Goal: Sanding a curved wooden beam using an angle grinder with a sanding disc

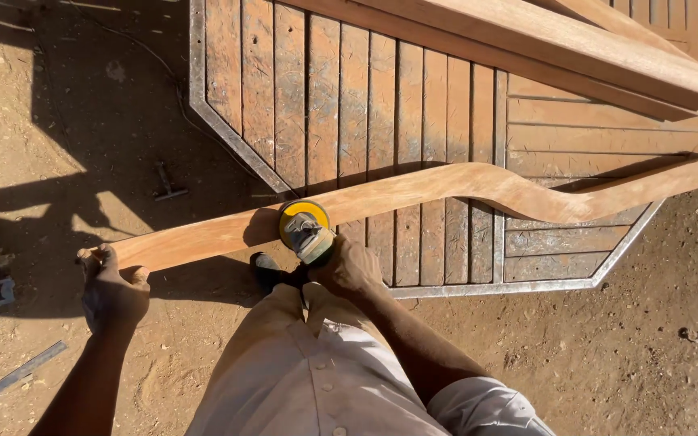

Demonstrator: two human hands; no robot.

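A person's left hand point(111, 291) is clamping the near end of a curved wooden plank point(414, 194) while the right hand point(349, 266) is gripping a yellow-disc sander point(304, 228) (best kept flat, moving steadily) over a slatted wooden tabletop point(381, 97).

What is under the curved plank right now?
The curved plank bridges a slatted wooden panel with a metal rim on its right part and bare dirt on its left. The left hand grips its end. Slats directly beneath are hidden.
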